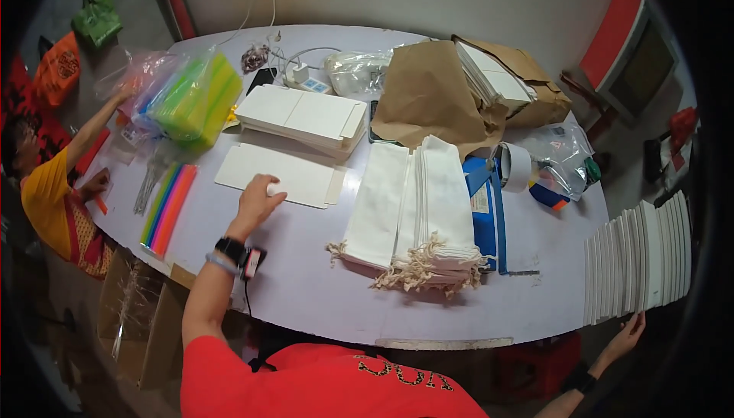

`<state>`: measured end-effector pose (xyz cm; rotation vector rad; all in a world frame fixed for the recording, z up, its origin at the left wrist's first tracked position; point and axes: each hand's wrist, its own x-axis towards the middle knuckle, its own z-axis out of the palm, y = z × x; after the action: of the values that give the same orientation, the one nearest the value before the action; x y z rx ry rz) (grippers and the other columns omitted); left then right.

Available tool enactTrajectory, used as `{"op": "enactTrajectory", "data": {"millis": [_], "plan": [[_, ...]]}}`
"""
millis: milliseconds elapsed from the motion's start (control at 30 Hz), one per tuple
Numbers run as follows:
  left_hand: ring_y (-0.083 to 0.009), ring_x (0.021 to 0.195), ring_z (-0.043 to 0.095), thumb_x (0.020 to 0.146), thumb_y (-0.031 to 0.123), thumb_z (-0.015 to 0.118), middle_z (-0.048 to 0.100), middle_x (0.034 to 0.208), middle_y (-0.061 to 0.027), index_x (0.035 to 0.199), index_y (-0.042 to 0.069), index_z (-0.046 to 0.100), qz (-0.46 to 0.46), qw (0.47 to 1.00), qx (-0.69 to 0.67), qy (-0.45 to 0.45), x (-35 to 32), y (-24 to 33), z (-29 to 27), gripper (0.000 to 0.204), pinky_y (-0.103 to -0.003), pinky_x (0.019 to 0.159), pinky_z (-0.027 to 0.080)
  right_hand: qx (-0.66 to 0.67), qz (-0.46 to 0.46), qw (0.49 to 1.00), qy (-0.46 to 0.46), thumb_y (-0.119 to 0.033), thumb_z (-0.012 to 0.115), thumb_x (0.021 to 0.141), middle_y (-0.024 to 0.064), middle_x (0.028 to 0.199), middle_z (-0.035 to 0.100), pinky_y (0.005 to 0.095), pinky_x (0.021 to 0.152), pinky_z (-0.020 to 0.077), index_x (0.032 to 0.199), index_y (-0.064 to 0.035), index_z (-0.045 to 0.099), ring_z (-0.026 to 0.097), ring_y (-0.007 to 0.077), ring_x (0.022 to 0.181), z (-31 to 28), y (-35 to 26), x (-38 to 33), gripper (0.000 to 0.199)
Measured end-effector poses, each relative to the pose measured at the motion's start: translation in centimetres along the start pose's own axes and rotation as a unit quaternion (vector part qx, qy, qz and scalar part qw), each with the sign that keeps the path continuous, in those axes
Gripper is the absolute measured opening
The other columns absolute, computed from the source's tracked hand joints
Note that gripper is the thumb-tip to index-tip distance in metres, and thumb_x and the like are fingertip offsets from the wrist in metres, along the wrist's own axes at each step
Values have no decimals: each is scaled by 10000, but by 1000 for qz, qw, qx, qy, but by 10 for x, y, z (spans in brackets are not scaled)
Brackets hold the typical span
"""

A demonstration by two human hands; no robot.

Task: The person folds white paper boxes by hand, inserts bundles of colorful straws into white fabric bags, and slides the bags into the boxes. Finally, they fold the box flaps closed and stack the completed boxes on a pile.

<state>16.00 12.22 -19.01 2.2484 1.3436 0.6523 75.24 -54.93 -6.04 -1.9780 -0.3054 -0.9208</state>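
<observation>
My left hand (258, 200) is over the table, at the near edge of a flat white folded carton (283, 173). Its fingers are loosely bent, with the thumb apart, and nothing shows in them. Behind that carton lies a pile of similar flat white cartons (302, 112). Low on the right, my right hand (630, 331) reaches up with fingers stretched to the lower edge of a long row of white cartons (634, 257) standing at the table's right end. The fingertips touch or nearly touch that row; their exact contact is too small to tell.
White drawstring bags (417, 204) are stacked mid-table, beside a blue tape dispenser (485, 212). Brown paper (428, 97) wraps more cartons behind. Coloured tubes (170, 208) and bagged green-yellow tubes (195, 101) lie left. A co-worker in a yellow sleeve (50, 189) reaches toward the bags.
</observation>
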Motion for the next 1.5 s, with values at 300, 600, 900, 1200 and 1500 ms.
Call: {"op": "enactTrajectory", "data": {"millis": [300, 600, 900, 1200, 1500], "plan": [[-335, 1228, 440, 555, 464, 829, 449, 1332, -149, 1319, 133, 477, 105, 966, 197, -133, 88, -35, -2, 904, -486, 1017, 355, -11, -192, 952, -236, 32, 518, 898, 126, 931, 594, 313, 750, 471, 991, 27, 565, 574, 220, 838, 1, -238, -165, 105], [-330, 1170, 483, 485, 504, 847, 511, 1249, -158, 1250, 113, 504, 86, 924, 265, -262, 37, 6, -29, 925, -522, 965, 371, 171, -215, 842, -464, 48, 613, 802, 123, 785, 603, 314, 595, 480, 964, -18, 621, 603, 250, 656, 73, -321, -325, 175], [-287, 744, 628, 654, 329, 819, 642, 814, -139, 978, 25, 609, 70, 983, -9, -169, -22, -27, -32, 492, -332, 673, 492, 236, -295, 758, -531, -36, 670, 794, 120, 915, 639, 310, 717, 509, 1086, -35, 602, 633, 276, 798, 135, -412, -434, 300], [-313, 677, 612, 763, 84, 723, 596, 780, -139, 973, 47, 607, 326, 944, -50, -12, -108, 66, -146, 243, -358, 601, 483, 333, -181, 833, -403, -31, 683, 780, 134, 1033, 618, 317, 825, 481, 1162, -7, 556, 604, 247, 968, 132, -454, -397, 403], [-273, 646, 600, 768, 98, 682, 552, 777, -68, 1217, 141, 570, 336, 931, -62, -124, -186, 76, -119, 465, -367, 560, 480, 286, -55, 780, -555, -24, 689, 779, 84, 835, 630, 274, 717, 477, 1014, 26, 589, 610, 148, 772, 45, -398, -401, 261]]}}
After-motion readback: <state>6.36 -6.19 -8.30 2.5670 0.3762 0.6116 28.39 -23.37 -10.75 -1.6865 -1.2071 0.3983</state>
